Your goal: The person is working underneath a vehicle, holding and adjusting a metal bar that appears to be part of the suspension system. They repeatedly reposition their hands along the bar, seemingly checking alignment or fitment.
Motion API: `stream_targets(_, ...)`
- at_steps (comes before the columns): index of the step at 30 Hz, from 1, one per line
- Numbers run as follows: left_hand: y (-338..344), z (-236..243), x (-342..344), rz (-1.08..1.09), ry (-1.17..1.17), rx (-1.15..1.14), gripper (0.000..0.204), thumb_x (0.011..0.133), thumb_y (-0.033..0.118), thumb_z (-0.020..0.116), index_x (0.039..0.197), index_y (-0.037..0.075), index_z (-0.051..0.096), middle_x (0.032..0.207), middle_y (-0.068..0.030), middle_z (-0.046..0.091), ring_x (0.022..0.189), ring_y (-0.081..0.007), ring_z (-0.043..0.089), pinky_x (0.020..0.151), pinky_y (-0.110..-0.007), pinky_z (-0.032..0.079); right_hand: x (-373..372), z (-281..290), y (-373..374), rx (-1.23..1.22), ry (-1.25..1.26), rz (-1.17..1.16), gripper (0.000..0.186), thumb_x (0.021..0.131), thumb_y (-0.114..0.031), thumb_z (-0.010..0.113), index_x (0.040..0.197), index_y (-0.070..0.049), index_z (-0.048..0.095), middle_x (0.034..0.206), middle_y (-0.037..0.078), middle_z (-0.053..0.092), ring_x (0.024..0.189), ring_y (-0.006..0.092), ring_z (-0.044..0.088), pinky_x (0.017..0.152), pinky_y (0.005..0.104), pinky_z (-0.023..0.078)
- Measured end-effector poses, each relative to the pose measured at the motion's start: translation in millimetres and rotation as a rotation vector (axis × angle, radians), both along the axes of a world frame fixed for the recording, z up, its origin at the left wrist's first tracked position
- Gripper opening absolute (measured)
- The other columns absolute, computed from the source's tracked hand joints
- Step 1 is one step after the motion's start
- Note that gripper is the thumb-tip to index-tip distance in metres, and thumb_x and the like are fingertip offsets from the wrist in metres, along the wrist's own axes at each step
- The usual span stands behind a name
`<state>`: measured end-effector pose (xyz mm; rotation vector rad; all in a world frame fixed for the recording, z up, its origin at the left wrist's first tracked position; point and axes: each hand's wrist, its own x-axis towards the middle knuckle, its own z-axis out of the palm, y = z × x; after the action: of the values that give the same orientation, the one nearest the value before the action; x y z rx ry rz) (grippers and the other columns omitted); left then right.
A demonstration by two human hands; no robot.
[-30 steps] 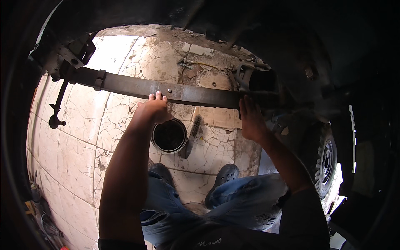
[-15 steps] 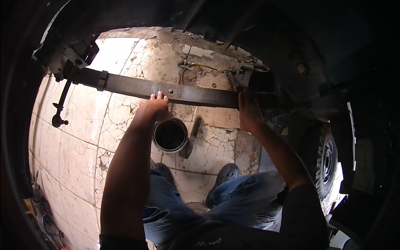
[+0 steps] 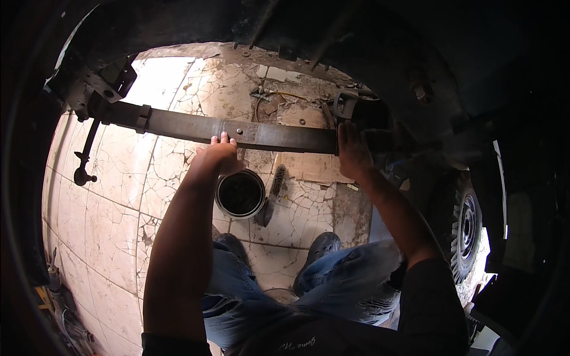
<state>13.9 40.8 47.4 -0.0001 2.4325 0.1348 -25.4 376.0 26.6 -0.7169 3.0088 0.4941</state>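
Observation:
A long, gently curved steel leaf spring [image 3: 285,136] runs across the space ahead of me, with a bolt head [image 3: 240,131] on its upper face and a clamp [image 3: 143,118] around it near the left end. My left hand [image 3: 219,157] grips its near edge close to the bolt, fingertips over the top. Farther right, my right hand [image 3: 355,153] holds the same spring, its fingers laid across it; the thumb is hidden. Between and below my hands stands a round open can [image 3: 240,194], dark inside. Beside the can lies a wire brush [image 3: 277,184].
Dark vehicle bodywork arches overhead and along the right. A link with a ball joint [image 3: 83,173] hangs at the left. A wheel with a chunky tyre [image 3: 466,228] stands at the right. Cardboard [image 3: 309,168] and a grey metal bracket-like part [image 3: 345,104] lie on the cracked tile floor.
The view has shifted very slightly. Both hands stay at about the same places on the leaf spring, which shows no clear movement.

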Motion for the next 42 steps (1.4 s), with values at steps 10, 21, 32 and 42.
stream_targets(10, 11, 7, -1, 0.085, -0.065, -0.031, 0.082, 0.088, 0.048, 0.054, 0.150, 0.009, 0.017, 0.158, -0.0108, 0.004, 0.145, -0.0320, 0.011, 0.111, -0.059, 0.021, 15, -3, 10, -0.046, 0.043, 0.092, 0.084, 0.072, -0.008, 0.062, 0.142, 0.010, 0.019, 0.145, 0.031, 0.026, 0.136, 0.0419, 0.027, 0.114, 0.0499, 0.020)
stream_targets(21, -5, -3, 4, -0.016, 0.021, 0.013, 0.091, 0.083, 0.050, 0.060, 0.148, 0.001, 0.019, 0.154, -0.0238, 0.011, 0.142, -0.0407, 0.016, 0.112, -0.047, 0.028, 17, 1, 8, -0.062, -0.040, 0.085, 0.084, 0.071, -0.006, 0.062, 0.141, 0.011, 0.018, 0.145, 0.032, 0.024, 0.137, 0.0427, 0.025, 0.115, 0.0488, 0.017)
stream_targets(32, 14, 2, -5, 0.090, -0.048, -0.062, 0.083, 0.087, 0.046, 0.057, 0.149, 0.007, 0.019, 0.158, -0.0113, 0.005, 0.145, -0.0327, 0.011, 0.111, -0.059, 0.021, -11, -10, 12, -0.094, 0.102, 0.099, 0.075, 0.075, -0.007, 0.058, 0.140, 0.009, 0.024, 0.142, 0.030, 0.032, 0.133, 0.0422, 0.031, 0.113, 0.0505, 0.020)
stream_targets(42, 4, 9, 3, 0.037, -0.019, 0.020, 0.087, 0.085, 0.050, 0.059, 0.148, 0.003, 0.019, 0.155, -0.0212, 0.011, 0.142, -0.0390, 0.018, 0.112, -0.046, 0.028, 29, 0, 16, -0.027, 0.033, 0.162, 0.069, 0.078, -0.007, 0.055, 0.139, 0.010, 0.027, 0.143, 0.030, 0.030, 0.133, 0.0429, 0.031, 0.113, 0.0503, 0.021)
